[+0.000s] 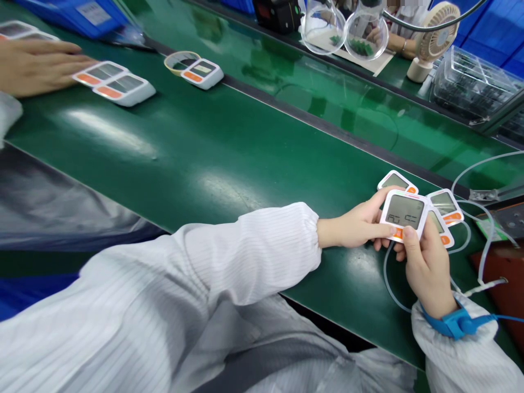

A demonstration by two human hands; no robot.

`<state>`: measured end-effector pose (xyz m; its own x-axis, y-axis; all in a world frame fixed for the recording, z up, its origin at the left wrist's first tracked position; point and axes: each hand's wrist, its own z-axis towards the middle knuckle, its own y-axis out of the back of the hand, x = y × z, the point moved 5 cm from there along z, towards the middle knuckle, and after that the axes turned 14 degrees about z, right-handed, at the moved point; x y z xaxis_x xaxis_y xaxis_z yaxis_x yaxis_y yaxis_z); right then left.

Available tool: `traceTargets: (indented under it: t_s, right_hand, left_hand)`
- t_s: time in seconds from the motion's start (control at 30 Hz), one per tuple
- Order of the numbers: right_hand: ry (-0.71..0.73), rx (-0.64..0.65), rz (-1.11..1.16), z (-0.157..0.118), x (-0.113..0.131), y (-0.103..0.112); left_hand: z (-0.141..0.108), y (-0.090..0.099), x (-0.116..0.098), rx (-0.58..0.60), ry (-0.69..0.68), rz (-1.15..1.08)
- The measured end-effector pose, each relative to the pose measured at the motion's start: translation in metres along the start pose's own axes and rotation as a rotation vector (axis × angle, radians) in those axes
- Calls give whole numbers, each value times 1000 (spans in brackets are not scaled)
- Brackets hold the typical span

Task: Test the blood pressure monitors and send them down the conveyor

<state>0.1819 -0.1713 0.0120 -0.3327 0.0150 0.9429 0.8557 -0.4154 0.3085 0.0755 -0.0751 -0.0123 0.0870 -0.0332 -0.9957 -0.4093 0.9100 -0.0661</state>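
Both hands are around a white digital monitor with a grey LCD and orange buttons; dark segments show on its screen. My left hand grips its left side, with the thumb along the lower edge. From the lower right, my right hand holds it, thumb pressed at the orange buttons. A blue wrist strap circles my right wrist. Close behind the held one lie a similar monitor, another to the right, and a third partly hidden by my right hand.
Clear tubing loops at the right beside a reddish-brown box. On the green bench, a co-worker's hand touches paired monitors; another monitor lies near a tape roll. A fan stands beyond the divider.
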Motion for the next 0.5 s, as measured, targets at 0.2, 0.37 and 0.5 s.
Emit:
traceTargets:
  t_s: [0.2, 0.37, 0.5]
  right_hand:
    - [18, -26, -136, -2, 1, 4]
    - [69, -17, -268, -6, 1, 2]
    - [84, 107, -348, -9, -1, -10]
  left_hand:
    - [1, 3, 3, -65, -46, 155]
    - [3, 26, -14, -252, -170, 662]
    - [5, 50, -22, -373, -207, 872]
